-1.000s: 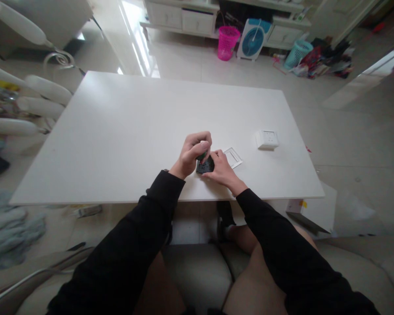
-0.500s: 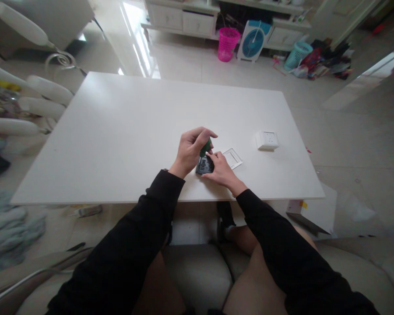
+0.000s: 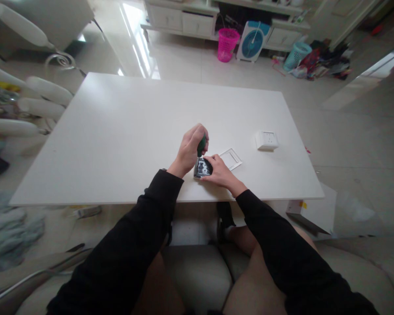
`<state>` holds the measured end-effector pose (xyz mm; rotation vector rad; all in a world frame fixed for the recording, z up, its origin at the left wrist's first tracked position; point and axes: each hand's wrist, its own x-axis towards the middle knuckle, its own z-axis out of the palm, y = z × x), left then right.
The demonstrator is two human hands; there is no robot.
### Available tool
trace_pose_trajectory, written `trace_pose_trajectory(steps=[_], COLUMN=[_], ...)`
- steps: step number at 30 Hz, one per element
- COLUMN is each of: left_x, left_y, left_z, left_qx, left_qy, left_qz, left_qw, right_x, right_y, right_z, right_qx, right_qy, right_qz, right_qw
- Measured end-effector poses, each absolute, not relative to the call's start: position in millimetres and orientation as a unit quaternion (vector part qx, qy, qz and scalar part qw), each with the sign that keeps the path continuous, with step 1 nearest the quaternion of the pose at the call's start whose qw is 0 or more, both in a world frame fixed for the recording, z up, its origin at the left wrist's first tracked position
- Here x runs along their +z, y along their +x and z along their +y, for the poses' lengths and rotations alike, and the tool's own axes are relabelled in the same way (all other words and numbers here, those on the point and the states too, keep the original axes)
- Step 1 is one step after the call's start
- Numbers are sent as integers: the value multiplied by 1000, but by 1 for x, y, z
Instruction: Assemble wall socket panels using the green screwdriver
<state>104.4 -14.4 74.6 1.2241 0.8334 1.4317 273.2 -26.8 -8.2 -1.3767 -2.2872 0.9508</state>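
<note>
My left hand [image 3: 189, 148] is closed round the green handle of a screwdriver [image 3: 202, 145], which points down at the far edge of a dark wall socket [image 3: 202, 167]. Whether its tip touches a screw is too small to tell. With thumb and fingers, my right hand [image 3: 221, 171] grips the socket's right side and covers part of it. The socket lies on the white table, its black inner side facing up. Just beyond the right hand rests a thin white frame [image 3: 231, 159], partly hidden by the fingers.
A white boxed socket [image 3: 267, 140] stands farther right on the white table [image 3: 124, 135]. The table's front edge runs just below my wrists. Past the far edge, a pink basket [image 3: 228, 45] and a blue-white fan [image 3: 252, 41] stand on the floor.
My left hand has lifted slightly, its fingers opening and then closing round the handle again. The screwdriver has shifted to the socket's far edge. The socket has slid slightly left and nearer.
</note>
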Motion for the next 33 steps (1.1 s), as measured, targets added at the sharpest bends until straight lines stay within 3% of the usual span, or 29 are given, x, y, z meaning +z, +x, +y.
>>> trace_pose_trajectory(steps=[33], left_x=[75], left_y=[105], left_z=[-18], left_qx=[581], left_qy=[531], left_qz=[330], left_qw=[521], right_x=[-13], right_y=[274], right_z=[-25], right_qx=[336], right_qy=[-475], right_qz=[-799], right_qw=[151])
